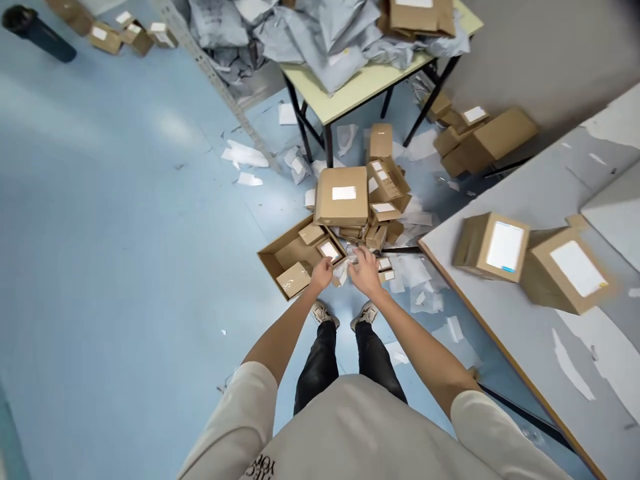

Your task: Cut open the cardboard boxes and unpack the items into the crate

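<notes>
My left hand is closed at the near right corner of an open cardboard carton on the floor. What its fingers hold, if anything, is too small to make out. A small labelled box lies in the carton just beyond those fingers. Several other boxes, among them a taped box, are inside too. To the right, my right hand is open, its fingers bent and apart. Between the two hands is a crumpled whitish scrap; I cannot tell whether either hand touches it.
Beyond my hands, a large labelled box rests on piled cardboard boxes. Grey mailer bags cover a yellow-topped table. On the right, a grey worktable bears two labelled boxes. Paper scraps litter the blue floor.
</notes>
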`<state>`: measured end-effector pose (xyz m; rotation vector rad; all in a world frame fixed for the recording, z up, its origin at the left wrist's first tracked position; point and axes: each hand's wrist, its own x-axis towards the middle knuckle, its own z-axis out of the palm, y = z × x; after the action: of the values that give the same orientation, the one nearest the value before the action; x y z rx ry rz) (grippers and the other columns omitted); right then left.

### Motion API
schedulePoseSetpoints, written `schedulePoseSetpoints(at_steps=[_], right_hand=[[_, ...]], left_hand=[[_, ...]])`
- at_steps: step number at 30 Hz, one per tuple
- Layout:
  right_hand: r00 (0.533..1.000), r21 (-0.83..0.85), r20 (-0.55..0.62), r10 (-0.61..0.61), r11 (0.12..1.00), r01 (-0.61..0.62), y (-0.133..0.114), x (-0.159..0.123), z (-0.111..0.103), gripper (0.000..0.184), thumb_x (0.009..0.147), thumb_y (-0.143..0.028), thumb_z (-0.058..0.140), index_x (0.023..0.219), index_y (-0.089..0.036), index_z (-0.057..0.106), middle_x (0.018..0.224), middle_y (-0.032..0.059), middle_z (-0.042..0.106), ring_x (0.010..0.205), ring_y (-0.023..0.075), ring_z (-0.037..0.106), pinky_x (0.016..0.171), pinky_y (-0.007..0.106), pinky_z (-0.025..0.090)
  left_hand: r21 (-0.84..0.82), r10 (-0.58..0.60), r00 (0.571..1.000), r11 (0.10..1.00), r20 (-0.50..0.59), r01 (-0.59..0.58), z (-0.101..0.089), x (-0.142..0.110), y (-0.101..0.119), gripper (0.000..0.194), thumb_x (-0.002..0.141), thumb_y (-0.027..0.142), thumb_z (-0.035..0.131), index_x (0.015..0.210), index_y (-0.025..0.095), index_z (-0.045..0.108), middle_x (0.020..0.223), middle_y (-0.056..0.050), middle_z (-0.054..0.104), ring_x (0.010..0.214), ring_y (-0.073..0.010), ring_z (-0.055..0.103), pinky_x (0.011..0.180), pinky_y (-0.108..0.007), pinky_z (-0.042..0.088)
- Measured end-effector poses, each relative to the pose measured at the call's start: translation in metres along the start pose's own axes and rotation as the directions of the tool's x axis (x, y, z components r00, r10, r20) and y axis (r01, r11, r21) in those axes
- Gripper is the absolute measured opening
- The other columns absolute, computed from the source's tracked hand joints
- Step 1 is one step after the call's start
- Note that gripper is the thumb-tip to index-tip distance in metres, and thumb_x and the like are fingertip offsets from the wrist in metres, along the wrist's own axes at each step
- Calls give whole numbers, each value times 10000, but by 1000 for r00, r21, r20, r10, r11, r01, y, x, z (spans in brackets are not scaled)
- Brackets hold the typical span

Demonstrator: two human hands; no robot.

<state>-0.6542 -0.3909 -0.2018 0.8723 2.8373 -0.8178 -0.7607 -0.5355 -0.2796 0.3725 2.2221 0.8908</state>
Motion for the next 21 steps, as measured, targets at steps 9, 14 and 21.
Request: schedulePoseSetpoints(at_steps=[9, 14, 21], right_hand=[[907, -153, 395, 144, 984, -89, -30, 64, 176, 493, 959, -418, 531, 1386, -171, 526, 1394, 163, 540, 1276, 321, 491, 1047, 425, 399], [875, -272, 453, 171, 961, -47, 7, 117, 279, 518, 922, -499, 609, 1314, -167, 544, 1370, 181, 527, 1283, 335, 482, 1062, 439, 383], [835, -385, 409, 369, 899, -208, 80, 197, 448, 772, 817, -545, 736, 1405, -145, 435, 1461, 245, 437, 1323, 357, 475, 1067, 453, 400]], left_hand=[[-53, -113, 990, 993, -84, 109, -27, 26, -150, 374, 925, 107, 484, 1254, 154, 655, 1294, -123, 674, 1186, -224, 650, 1099, -392, 490], [-114, -87, 982, 991, -168, 68, -5, 75, -220, 377, 924, 107, 478, 1246, 178, 660, 1283, -119, 664, 1216, -244, 624, 1120, -421, 469], [-169, 10, 972, 984, -233, -51, 52, 163, -307, 386, 933, 85, 451, 1255, 183, 639, 1233, -110, 672, 1178, -225, 629, 1095, -396, 474]])
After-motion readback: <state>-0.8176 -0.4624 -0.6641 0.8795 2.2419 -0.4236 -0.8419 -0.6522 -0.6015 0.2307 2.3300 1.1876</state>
